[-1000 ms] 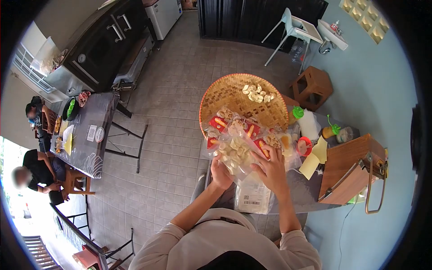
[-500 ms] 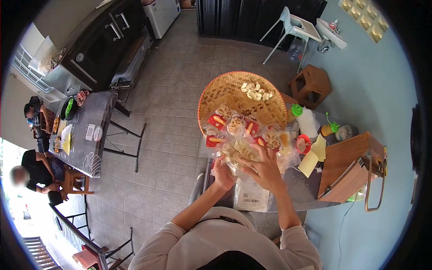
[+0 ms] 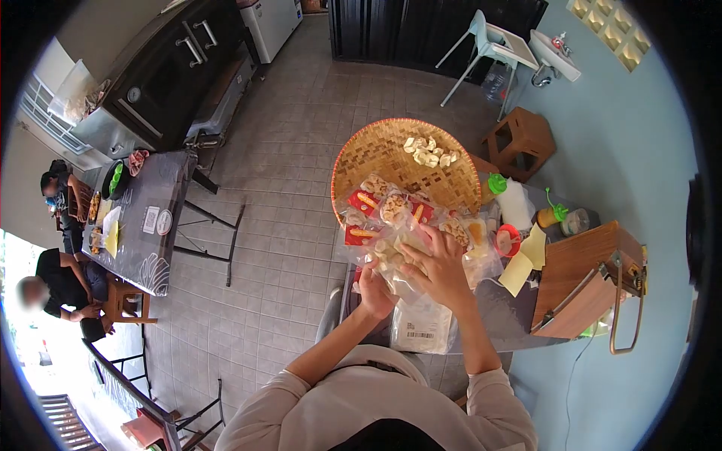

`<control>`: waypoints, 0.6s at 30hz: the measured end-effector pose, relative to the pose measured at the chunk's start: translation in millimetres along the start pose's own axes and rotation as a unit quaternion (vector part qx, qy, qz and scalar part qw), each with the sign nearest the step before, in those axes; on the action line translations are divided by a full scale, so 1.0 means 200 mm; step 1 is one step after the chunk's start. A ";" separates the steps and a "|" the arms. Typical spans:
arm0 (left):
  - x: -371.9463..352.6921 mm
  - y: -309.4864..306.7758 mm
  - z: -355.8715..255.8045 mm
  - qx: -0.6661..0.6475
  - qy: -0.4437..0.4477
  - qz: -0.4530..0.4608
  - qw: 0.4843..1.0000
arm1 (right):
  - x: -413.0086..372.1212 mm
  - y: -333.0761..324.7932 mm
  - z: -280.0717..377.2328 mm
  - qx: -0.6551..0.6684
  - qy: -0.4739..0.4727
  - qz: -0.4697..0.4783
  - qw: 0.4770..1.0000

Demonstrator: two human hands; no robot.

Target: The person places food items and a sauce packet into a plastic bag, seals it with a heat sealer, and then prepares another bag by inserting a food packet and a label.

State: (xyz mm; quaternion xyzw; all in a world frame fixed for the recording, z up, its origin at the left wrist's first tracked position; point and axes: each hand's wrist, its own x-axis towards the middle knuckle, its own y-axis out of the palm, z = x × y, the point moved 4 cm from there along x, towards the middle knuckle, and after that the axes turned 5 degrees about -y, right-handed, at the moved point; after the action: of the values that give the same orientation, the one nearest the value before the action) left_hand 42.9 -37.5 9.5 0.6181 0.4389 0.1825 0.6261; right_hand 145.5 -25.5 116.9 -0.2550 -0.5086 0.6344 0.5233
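A clear plastic bag of pale pieces (image 3: 389, 258) lies between my two hands. My left hand (image 3: 374, 292) supports its left side, the fingers partly hidden by the plastic. Spread over its right side, my right hand (image 3: 438, 269) touches the top of the bag. Just beyond are red packs (image 3: 364, 201) and clear bags of brown food (image 3: 395, 209), at the near edge of a round woven tray (image 3: 406, 161). Several pale pieces (image 3: 429, 152) sit at the tray's far side. Closer to my body is a white packet with a barcode (image 3: 421, 328).
Right of the bags stand a red-rimmed cup (image 3: 508, 239), yellow papers (image 3: 524, 263), a green-capped bottle (image 3: 551, 216) and a wooden box (image 3: 575, 282). A brown stool (image 3: 519, 144) is behind. Two people sit by another table (image 3: 143, 225) at the left.
My right hand has shifted slightly over the bag, and the plastic and pale pieces under it have changed shape. My left hand has barely moved.
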 end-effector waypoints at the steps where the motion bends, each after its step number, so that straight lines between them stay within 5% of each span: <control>1: 0.00 0.00 0.00 0.010 0.000 -0.009 1.000 | 0.01 0.01 0.00 -0.010 -0.004 0.012 1.000; 14: 0.02 -0.06 -0.01 -0.014 -0.016 -0.022 1.000 | 0.06 0.09 0.05 -0.017 -0.100 0.058 0.993; 18: 0.05 -0.07 -0.07 -0.049 0.015 -0.022 0.998 | 0.18 0.10 -0.10 0.117 -0.091 0.002 0.989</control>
State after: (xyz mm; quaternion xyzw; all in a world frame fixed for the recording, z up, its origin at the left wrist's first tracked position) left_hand 33.1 -24.0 -5.3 0.5738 0.4524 0.1989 0.6531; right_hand 143.5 15.9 99.1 -0.1345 -0.4759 0.7110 0.4999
